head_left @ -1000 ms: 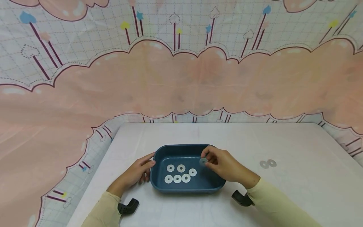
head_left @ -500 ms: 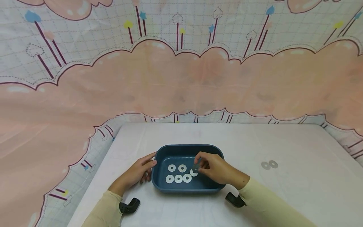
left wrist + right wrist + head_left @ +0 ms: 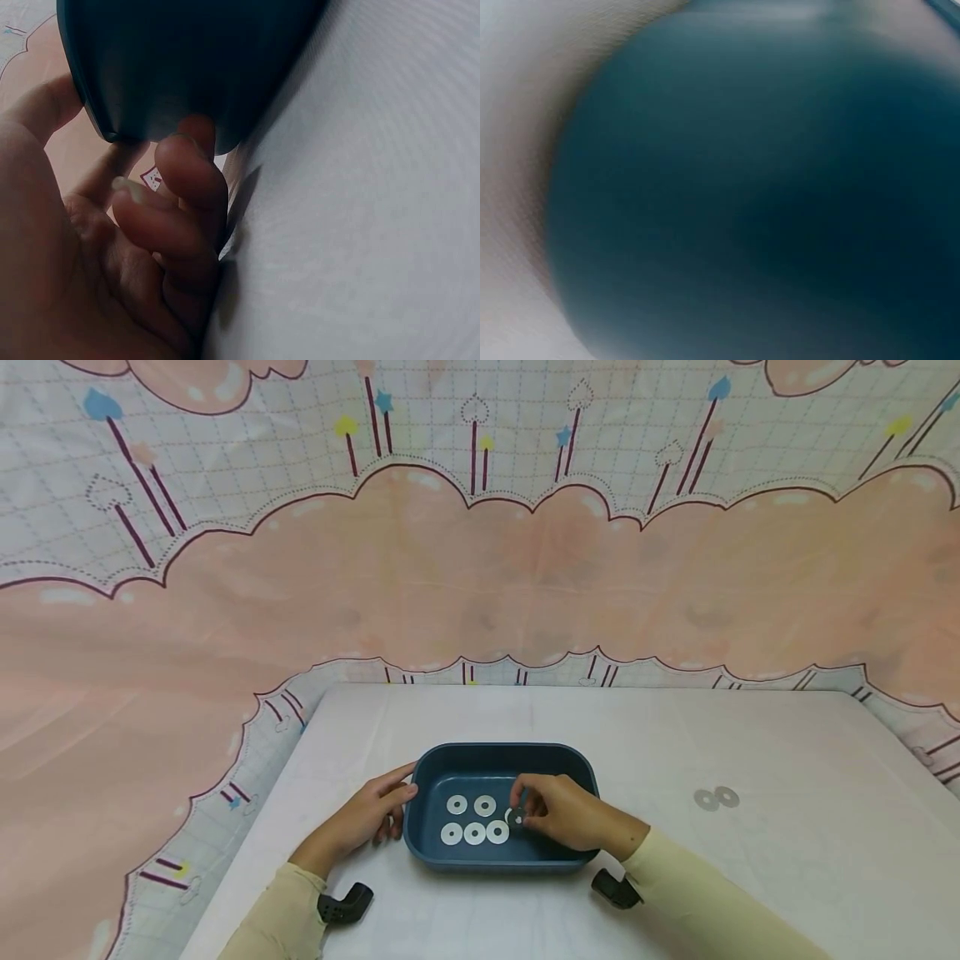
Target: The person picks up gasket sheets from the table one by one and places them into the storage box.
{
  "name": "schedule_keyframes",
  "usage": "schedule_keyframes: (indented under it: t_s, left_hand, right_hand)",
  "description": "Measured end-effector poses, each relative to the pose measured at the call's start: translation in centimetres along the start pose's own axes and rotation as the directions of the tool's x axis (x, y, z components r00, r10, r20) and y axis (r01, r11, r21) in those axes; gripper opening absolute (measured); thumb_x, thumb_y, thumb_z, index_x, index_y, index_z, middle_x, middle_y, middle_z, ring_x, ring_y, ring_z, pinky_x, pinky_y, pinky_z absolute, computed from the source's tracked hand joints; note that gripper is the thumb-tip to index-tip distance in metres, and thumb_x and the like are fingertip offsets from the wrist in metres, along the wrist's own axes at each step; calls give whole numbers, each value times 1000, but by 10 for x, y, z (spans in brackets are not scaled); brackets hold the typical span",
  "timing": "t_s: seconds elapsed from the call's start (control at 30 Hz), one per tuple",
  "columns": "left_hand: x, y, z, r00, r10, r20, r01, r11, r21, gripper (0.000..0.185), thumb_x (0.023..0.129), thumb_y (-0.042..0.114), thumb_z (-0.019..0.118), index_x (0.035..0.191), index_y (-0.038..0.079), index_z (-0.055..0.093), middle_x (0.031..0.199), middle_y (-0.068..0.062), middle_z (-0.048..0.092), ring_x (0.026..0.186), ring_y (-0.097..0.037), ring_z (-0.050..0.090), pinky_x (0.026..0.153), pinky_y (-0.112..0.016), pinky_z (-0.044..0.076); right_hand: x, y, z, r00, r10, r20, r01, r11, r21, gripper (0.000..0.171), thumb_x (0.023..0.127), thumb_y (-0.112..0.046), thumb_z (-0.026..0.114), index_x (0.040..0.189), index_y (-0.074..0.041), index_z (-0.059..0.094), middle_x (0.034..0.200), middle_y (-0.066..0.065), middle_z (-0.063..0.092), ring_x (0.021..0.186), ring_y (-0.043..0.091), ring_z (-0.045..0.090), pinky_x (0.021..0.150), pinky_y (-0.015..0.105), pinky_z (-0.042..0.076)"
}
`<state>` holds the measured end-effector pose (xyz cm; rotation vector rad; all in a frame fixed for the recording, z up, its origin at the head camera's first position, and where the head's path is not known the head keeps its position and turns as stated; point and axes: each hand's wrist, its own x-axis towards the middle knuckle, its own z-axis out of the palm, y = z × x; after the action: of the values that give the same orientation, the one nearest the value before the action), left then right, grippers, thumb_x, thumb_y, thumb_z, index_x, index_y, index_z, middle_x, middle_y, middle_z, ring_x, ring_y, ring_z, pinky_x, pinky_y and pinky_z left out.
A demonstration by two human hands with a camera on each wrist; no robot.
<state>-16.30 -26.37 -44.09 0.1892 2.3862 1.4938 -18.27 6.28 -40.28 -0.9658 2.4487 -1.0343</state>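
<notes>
A dark blue rectangular tray [image 3: 501, 865] stands on the table, with several flat metal washers [image 3: 474, 833] lying in two rough rows on its floor. My right hand [image 3: 566, 814] reaches over the right side and pinches a washer [image 3: 514, 817] between thumb and fingers. That washer is tilted and overlaps another one beneath it, mostly hidden. My left hand [image 3: 367, 814] holds the tray's left end, thumb on the rim. In the left wrist view, the curled fingers [image 3: 191, 169] are at the outer wall of the tray [image 3: 180, 67]. The right wrist view shows only the blurred tray wall [image 3: 667, 187].
Two more washers [image 3: 726, 797] lie overlapping on the white table [image 3: 787, 860], right of the tray. Behind the table hangs a pink and white printed cloth [image 3: 480, 585]. A black wrist device [image 3: 617, 889] sits by the right sleeve, and another [image 3: 345, 903] by the left.
My right hand has moved left and down inside the tray with the pinched washer, bringing it over another washer. The left hand has kept its hold on the tray.
</notes>
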Motion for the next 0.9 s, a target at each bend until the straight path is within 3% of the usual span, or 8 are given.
schedule_keyframes:
  t_s: [0.33,0.9]
  left_hand:
    - [-1,-2,1,1000,-3,-5,3,1000,1,57,105,37,47,156,16,34,80,-8,58,61,-20,56,50,-29,46]
    - [-1,-2,1,1000,0,5,0,1000,1,56,106,36,46,157,16,34,79,-6,59,62,-19,57,50,-28,45]
  right_hand:
    - [3,-2,5,998,44,43,-43,999,-31,18,87,3,70,98,-11,65,79,-2,64,71,9,57,65,22,50]
    - [1,-2,8,996,84,23,-82,993,-90,13,86,-2,75,94,-9,67,71,-6,62,66,7,56,62,20,49]
